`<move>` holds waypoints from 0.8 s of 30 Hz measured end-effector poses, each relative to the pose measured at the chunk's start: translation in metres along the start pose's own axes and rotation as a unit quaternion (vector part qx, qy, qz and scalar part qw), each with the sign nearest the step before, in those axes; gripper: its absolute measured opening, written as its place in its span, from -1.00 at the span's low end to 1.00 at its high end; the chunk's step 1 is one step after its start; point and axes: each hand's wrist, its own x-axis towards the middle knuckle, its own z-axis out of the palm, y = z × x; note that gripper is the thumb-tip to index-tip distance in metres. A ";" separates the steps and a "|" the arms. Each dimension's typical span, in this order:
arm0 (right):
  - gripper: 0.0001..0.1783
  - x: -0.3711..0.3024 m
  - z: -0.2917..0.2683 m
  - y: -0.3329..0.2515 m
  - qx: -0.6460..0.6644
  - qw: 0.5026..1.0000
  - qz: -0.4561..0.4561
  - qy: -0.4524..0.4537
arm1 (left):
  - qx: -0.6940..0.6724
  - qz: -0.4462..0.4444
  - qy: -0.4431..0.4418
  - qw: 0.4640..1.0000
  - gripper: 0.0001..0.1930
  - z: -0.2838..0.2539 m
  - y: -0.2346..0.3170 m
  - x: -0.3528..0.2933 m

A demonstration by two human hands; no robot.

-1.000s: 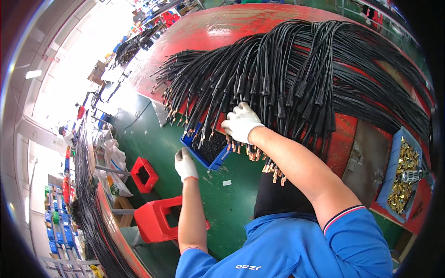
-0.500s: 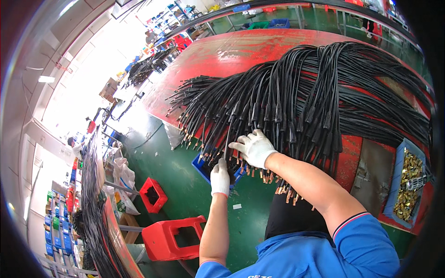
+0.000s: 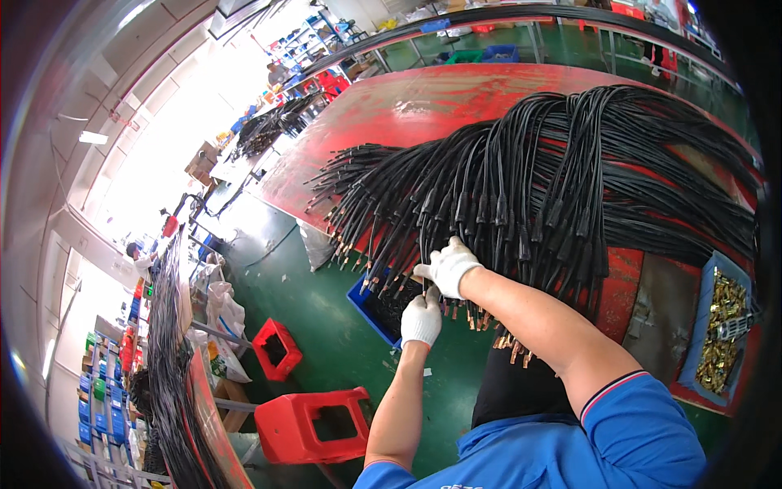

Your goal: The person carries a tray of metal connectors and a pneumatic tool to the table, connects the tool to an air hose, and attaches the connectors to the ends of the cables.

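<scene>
A thick spread of black cables lies over the red table, their bare copper ends hanging past its near edge. My right hand, in a white glove, is closed on a black cable among the hanging ends, thumb toward the left. Just below it, my left hand, also gloved in white, pinches at the lower end of that cable with its fingers together. The fingertips hide most of the cable end. Beneath the ends, left of my left hand, a blue bin holds small dark pieces.
The red table has a worn top. At its right edge stands a blue-grey tray of brass-coloured fittings. A red stool and a smaller red stool are on the green floor to the left, near another cable-laden bench.
My left hand has moved right, closer to my right hand, and now meets the cable end. More of the blue bin shows. The whole view has shifted slightly.
</scene>
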 end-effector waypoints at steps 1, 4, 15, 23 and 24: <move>-0.48 0.002 0.000 0.001 -0.002 1.000 0.005 -0.006 | -0.017 -0.002 -0.004 1.000 -0.36 -0.001 0.003 0.000; -0.47 0.005 -0.002 -0.004 -0.010 1.000 0.009 -0.011 | -0.064 0.002 -0.023 0.998 -0.37 -0.003 -0.003 -0.001; -0.55 0.002 0.013 0.008 0.023 0.998 -0.040 0.037 | -0.332 -0.118 -0.043 0.935 -0.49 -0.001 0.010 -0.025; -0.57 0.009 0.024 0.016 0.029 0.996 -0.036 0.071 | -0.342 -0.120 -0.002 0.932 -0.47 0.005 0.015 -0.030; -0.58 0.007 0.026 0.017 0.029 0.996 -0.040 0.078 | -0.363 -0.127 -0.009 0.923 -0.47 0.006 0.017 -0.033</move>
